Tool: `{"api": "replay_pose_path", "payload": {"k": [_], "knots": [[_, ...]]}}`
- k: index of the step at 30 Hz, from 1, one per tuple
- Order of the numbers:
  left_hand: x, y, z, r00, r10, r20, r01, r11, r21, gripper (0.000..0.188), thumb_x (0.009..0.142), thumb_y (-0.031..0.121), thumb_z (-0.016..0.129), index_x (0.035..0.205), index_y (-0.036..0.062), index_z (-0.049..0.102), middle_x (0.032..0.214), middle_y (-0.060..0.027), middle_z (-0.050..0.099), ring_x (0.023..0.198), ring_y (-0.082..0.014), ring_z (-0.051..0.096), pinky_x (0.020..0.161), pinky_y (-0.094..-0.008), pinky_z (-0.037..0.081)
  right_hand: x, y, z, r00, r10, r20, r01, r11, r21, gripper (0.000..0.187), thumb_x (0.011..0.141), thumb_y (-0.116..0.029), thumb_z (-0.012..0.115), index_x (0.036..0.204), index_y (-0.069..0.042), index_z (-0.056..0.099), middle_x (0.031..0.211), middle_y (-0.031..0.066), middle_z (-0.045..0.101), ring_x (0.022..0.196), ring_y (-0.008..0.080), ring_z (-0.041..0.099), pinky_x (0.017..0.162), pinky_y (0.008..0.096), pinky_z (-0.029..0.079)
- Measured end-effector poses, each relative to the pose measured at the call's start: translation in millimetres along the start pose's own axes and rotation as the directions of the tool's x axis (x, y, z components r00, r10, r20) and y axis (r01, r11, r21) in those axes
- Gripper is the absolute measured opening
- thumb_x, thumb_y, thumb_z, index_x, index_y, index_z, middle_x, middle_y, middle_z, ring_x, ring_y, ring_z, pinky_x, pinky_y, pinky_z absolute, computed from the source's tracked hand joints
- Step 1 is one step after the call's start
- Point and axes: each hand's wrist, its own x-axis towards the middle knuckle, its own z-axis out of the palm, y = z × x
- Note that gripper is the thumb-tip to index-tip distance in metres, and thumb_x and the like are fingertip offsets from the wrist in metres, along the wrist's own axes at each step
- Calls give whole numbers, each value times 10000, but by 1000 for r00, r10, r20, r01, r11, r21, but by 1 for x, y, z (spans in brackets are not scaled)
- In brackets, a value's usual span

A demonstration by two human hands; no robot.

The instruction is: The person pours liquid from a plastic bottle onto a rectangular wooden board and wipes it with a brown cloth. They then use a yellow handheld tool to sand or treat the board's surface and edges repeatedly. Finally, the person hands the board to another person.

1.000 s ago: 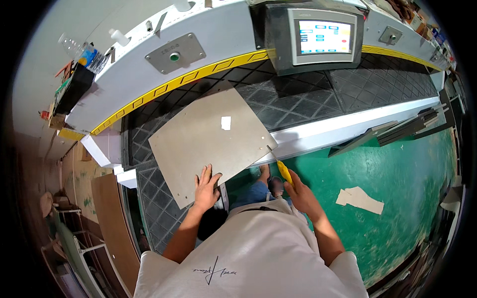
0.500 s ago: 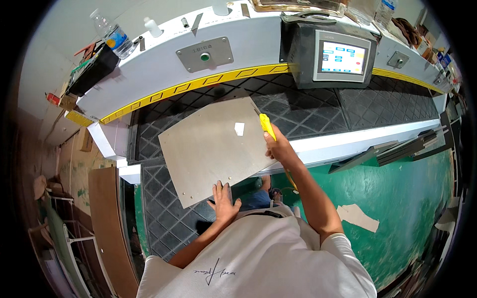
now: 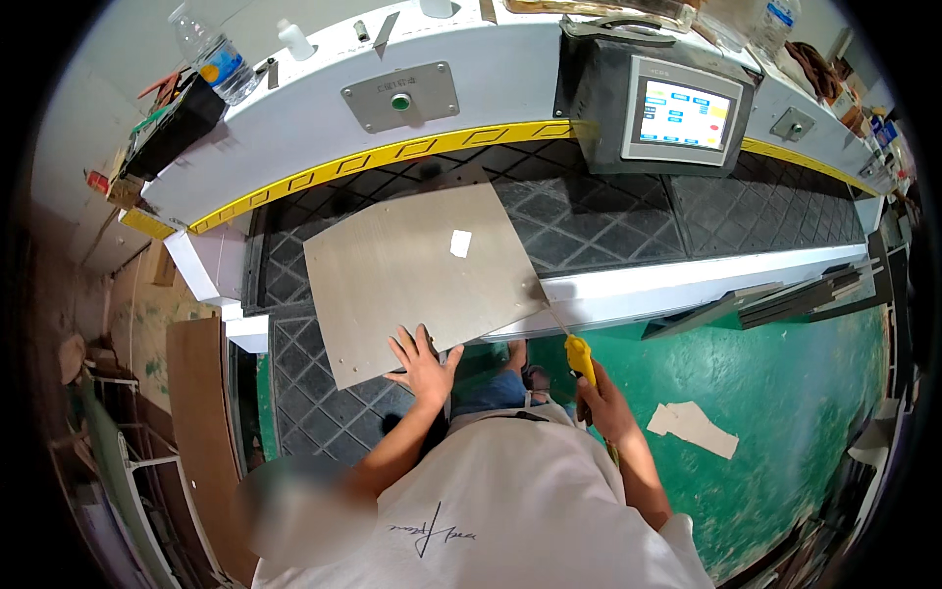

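Left hand is flat, fingers spread, pressing down on the near edge of the thin grey-brown square board. Right hand is wrapped tight around the yellow-handled tool with a thin metal tip, held just off the board's near-right corner. The tip points up and to the left, towards that corner; whether it touches the edge I cannot tell. The tool's long axis runs diagonally from the fist towards the board.

The board lies turned at a slight angle on the black diamond-patterned worktop, its near edge overhanging the white front rail. A small white label sits on top of it. As a judgement, the work along the edge looks under way at this corner, with the far sides untouched as far as one can see.

Beyond stand a grey touchscreen panel and, below, a green floor.
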Motion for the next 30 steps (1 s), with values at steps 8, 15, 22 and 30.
{"api": "replay_pose_path", "payload": {"k": [8, 15, 22, 30], "knots": [[38, -19, 8, 992, 69, -110, -70, 997, -10, 998, 819, 684, 735, 1546, 87, 400, 1695, -185, 213, 1587, -422, 59, 1046, -886, 21, 6, -16, 7, 889, 138, 437, -81, 986, -147, 524, 1094, -279, 549, 1565, -88, 422, 843, -35, 509, 741, 69, 450, 691, 239, 403], [70, -45, 1, 984, 108, -143, -106, 994, 16, 1019, 795, 690, 751, 1543, 86, 413, 1696, -148, 233, 1592, -390, 83, 1074, -861, -9, 13, -17, 6, 878, 195, 436, -301, 935, 188, 527, 1017, -181, 620, 1505, -70, 453, 1189, 97, 708, 1073, 135, 669, 753, 252, 569], [130, -52, -19, 987, 135, -83, -130, 990, 62, 1085, 732, 729, 770, 1551, 114, 409, 1707, -130, 211, 1596, -353, 102, 1124, -837, 11, 12, 4, 23, 906, 92, 414, -383, 594, 707, 621, 908, 1, 579, 1508, -29, 423, 1429, 234, 574, 1296, 359, 603, 829, 398, 659], [198, -43, -28, 989, 134, -63, -132, 990, 47, 1108, 699, 741, 782, 1560, 156, 404, 1719, -86, 207, 1602, -322, 98, 1147, -820, -2, 28, -20, 34, 882, 101, 460, -389, 706, 592, 624, 910, 25, 579, 1510, -21, 413, 1406, 227, 595, 1257, 353, 632, 850, 388, 657]]}}
